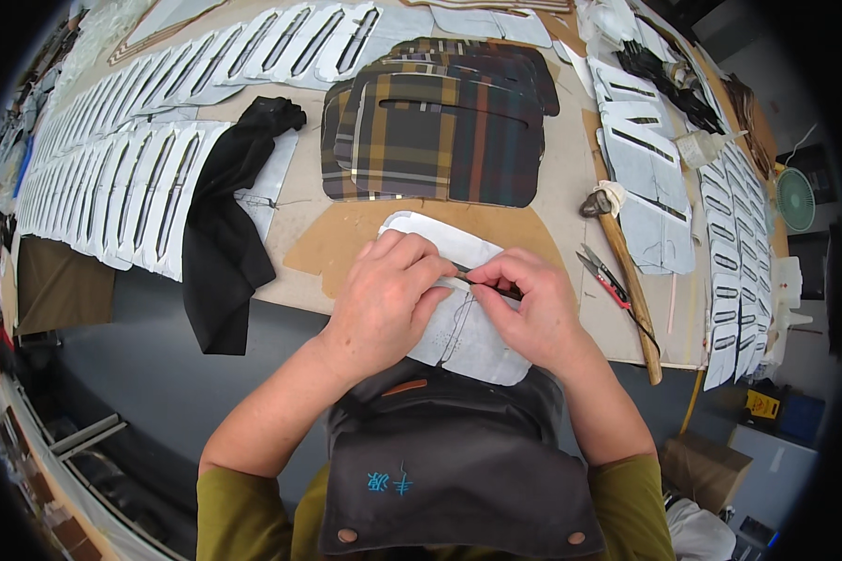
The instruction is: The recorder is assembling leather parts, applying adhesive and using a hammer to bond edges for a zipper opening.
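A white-backed fabric panel [468, 338] lies over the table's near edge, its lower end reaching toward my dark apron. A narrow dark slit crosses its middle, and loose black threads trail below it. My left hand [390, 297] pinches the slit's edge at the left end with thumb and fingers. Close by on the right, my right hand [530, 304] pinches the same slit's edge between thumb and forefinger. The fingertips of both hands nearly meet. Under the panel is a tan board [337, 245]. Beyond it rests a stack of plaid slit panels [412, 140].
A wooden-handled hammer [627, 271] and red-handled scissors [606, 279] lie to the right, near a squeeze bottle [702, 148]. Rows of white slit panels [94, 196] line the left and right sides. Black cloth [229, 234] hangs over the table's front edge at left.
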`<state>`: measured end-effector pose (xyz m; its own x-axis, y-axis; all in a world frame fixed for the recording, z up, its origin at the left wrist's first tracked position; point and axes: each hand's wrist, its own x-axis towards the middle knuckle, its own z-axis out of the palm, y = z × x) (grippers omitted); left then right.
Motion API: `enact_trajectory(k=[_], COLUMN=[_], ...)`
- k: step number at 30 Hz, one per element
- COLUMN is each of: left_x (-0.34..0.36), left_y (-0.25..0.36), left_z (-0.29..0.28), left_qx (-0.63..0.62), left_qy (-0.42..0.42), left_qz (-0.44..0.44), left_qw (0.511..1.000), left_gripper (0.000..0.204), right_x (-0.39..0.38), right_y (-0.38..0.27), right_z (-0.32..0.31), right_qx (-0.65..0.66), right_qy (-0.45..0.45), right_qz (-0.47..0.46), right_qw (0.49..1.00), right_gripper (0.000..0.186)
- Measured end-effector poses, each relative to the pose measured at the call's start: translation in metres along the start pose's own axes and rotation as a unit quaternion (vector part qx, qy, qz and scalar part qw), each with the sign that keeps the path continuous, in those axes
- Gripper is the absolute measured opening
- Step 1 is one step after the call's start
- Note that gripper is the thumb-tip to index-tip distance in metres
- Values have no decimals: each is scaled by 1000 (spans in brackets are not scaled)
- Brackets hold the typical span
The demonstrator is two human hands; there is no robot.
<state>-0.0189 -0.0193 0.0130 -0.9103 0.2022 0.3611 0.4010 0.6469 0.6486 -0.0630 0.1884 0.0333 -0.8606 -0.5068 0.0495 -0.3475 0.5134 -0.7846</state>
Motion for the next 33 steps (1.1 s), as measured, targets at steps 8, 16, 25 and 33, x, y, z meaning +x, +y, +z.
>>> enact_trajectory(k=[8,16,25,33], left_x=[-2,-8,-5,-11], left_y=[0,1,14,12], left_z=[2,8,10,18], left_qx=[32,75,57,60], left_qy=[8,22,36,0], left_qz=[19,41,21,16], left_qw=[999,996,998,998], left_gripper=[21,18,26,22], right_x=[1,-5,-8,-15], right_y=[5,10,9,10], right_z=[6,6,4,-6], right_qx=[-98,-125,-47,-196], right_qy=[33,27,36,23], right_qz=[-152,-169,-90,-203], right_qw=[983,977,994,959], right_gripper=[14,20,19,20])
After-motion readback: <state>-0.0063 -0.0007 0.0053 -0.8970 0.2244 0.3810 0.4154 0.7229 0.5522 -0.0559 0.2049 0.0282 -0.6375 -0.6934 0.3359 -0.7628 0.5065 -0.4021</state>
